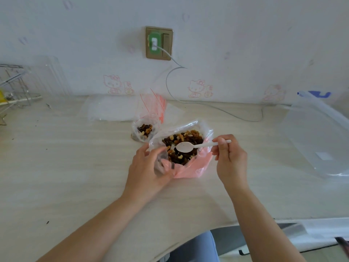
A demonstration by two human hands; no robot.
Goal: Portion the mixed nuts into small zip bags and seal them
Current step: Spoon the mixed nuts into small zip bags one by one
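Two bags with mixed nuts [181, 146] stand near the middle of the table [66, 167]: a small zip bag [144, 129], partly filled, toward the back edge, and just beside it the big open bag [188, 163]. The left hand [149, 169] grips the left side of the big bag. The right hand [229, 157] pinches a white plastic spoon [196, 146], whose bowl is over the nuts.
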